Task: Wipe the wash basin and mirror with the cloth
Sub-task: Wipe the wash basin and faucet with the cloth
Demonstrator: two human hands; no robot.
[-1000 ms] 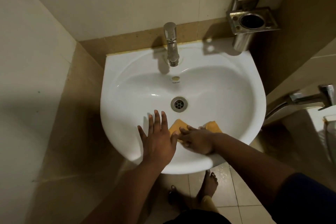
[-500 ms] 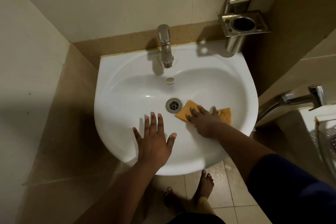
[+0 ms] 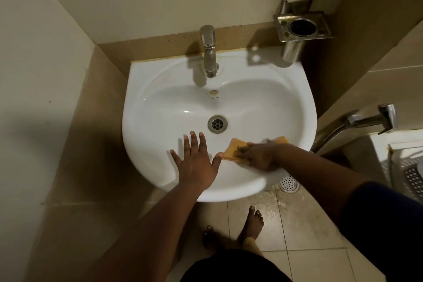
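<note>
Two hands, one basin: both are down at the near side, no mirror in view at all.
Basin: white oval ceramic wash basin (image 3: 263, 98), wall-mounted, chrome pillar tap (image 3: 209, 52) at the back, round steel drain (image 3: 217, 123) mid-bowl.
Left hand: left hand (image 3: 196, 162) lies flat on the near slope, fingers straight and spread, holding nothing, looks like a brace.
Right hand: right hand (image 3: 257, 157) bears down on the cloth, fingers bent over it, wrist angled in from the right.
Cloth: folded orange-yellow wiping cloth (image 3: 232, 150) sits on the near-right inner slope, under that hand, just right of the left thumb.
Tip imo: keep the cloth flat, overlap strokes, work rim down toward the drain, don't skip round the tap base.
</note>
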